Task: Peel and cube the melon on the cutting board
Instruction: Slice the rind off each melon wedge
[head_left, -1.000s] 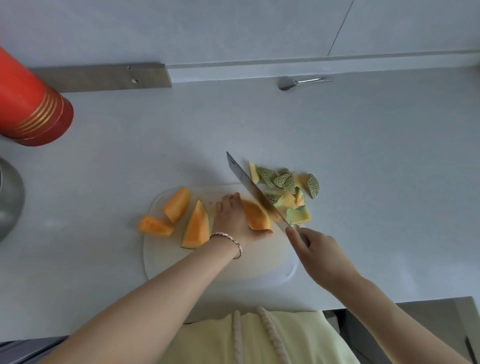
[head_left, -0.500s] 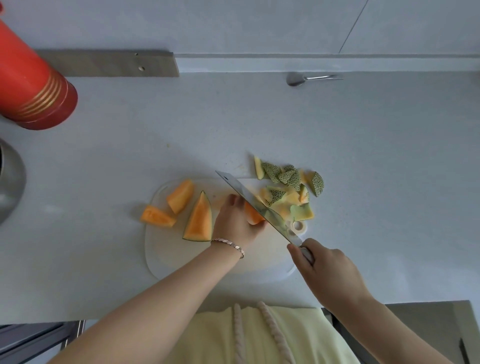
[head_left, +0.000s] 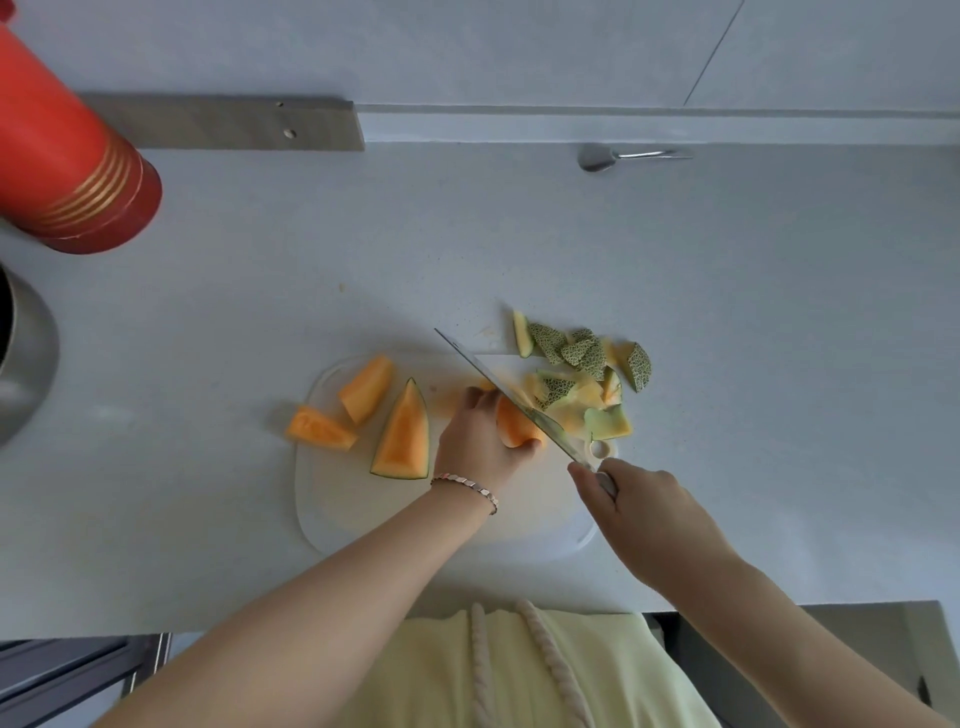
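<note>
Bare cutting board (head_left: 374, 514) lies nearer than both hands, its near edge just short of the counter (head_left: 208, 545) edge. The right hand (head_left: 641, 506) grips the knife (head_left: 498, 384) by its handle. The blade runs along the peeled melon piece (head_left: 514, 428) that the left hand (head_left: 475, 441) curls round. Left of that hand stands an unpeeled wedge (head_left: 402, 436); beyond the blade lie rind scraps (head_left: 582, 358).

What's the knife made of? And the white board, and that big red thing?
Knife: looks like metal, grey, smooth and shiny along the thin blade. Cutting board: probably plastic, matte white with rounded corners and a moulded hole. Red container: hard to say, perhaps glossy plastic or painted metal, with gold rings.
</note>
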